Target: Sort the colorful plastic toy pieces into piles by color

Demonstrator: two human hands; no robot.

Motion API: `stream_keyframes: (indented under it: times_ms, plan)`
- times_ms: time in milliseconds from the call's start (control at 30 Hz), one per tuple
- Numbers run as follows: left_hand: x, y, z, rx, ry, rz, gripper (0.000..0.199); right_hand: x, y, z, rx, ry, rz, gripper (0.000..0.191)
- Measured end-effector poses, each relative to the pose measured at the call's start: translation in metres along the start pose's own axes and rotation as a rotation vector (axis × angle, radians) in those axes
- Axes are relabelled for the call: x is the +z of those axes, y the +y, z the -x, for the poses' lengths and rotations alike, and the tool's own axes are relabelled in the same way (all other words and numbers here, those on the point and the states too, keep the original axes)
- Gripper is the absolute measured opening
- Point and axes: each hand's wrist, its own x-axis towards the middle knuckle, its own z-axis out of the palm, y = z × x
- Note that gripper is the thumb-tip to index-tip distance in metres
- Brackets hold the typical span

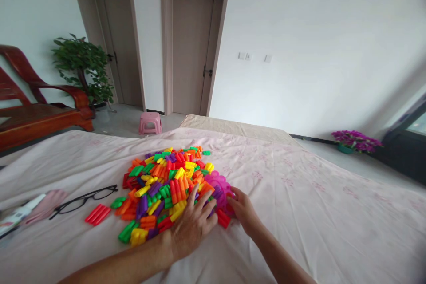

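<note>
A heap of plastic building blocks [155, 186] in red, orange, yellow, green and purple lies on the pale flowered cloth. My left hand [194, 226] rests on the heap's right front side, fingers spread and touching the blocks. Beside the heap is a translucent pink basket [218, 181] with a scalloped rim, tilted, with some blocks showing at it. My right hand [244, 211] grips the basket's right edge between thumb and fingers; the fingertips are partly hidden. A red block [223, 218] lies just below the basket, between my hands.
Black-framed glasses [84, 199], a lone red block [98, 214], a pink cloth [46, 206] and a white tube [21, 214] lie at the left. Beyond the covered surface [299, 195] stand a pink stool [150, 123], a wooden chair [43, 97] and potted purple flowers [356, 140].
</note>
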Motion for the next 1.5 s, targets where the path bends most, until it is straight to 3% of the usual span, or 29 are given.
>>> stream_keyframes:
  times_ms: [167, 267, 400, 567, 700, 833, 933, 1067, 1133, 1233, 1367, 1500]
  plan:
    - [-0.005, -0.029, 0.004, -0.025, 0.021, -0.057, 0.021, 0.02, -0.018, 0.016, 0.104, -0.037, -0.282, 0.057]
    - [-0.015, -0.05, 0.001, -0.085, 0.064, -0.054, 0.019, 0.031, -0.036, 0.011, 0.048, -0.045, -0.295, 0.062]
    - [-0.031, -0.083, -0.003, -0.254, 0.11, -0.027, 0.019, 0.05, -0.06, -0.013, -0.086, -0.03, -0.153, 0.052]
    - [-0.04, -0.132, 0.0, -0.467, 0.077, -0.053, 0.029, 0.068, -0.083, -0.049, -0.3, 0.05, 0.249, 0.041]
    - [-0.036, -0.171, 0.014, -0.705, -0.004, -0.044, 0.029, 0.056, -0.086, -0.072, -0.354, 0.197, 0.483, 0.046]
    - [-0.037, -0.192, 0.042, -0.848, -0.113, 0.115, 0.036, 0.016, -0.065, -0.077, -0.227, 0.273, 0.438, 0.048]
    - [-0.044, -0.179, 0.068, -0.766, -0.001, 0.074, 0.043, -0.016, -0.038, -0.071, -0.082, 0.305, 0.406, 0.052]
    - [-0.051, -0.123, 0.091, -0.473, 0.059, 0.038, 0.056, -0.032, -0.004, -0.068, -0.015, 0.343, 0.473, 0.051]
    - [-0.051, -0.093, 0.092, -0.327, 0.02, 0.021, 0.064, -0.026, 0.006, -0.069, -0.05, 0.343, 0.517, 0.049]
    - [-0.041, -0.065, 0.08, -0.242, -0.027, 0.023, 0.069, -0.003, 0.011, -0.071, -0.1, 0.273, 0.506, 0.051]
    - [-0.02, -0.062, 0.054, -0.284, -0.077, 0.063, 0.074, 0.033, 0.005, -0.06, -0.142, 0.145, 0.325, 0.046]
    - [-0.002, -0.066, 0.031, -0.342, -0.113, 0.155, 0.067, 0.056, -0.005, -0.043, -0.072, 0.005, -0.092, 0.042]
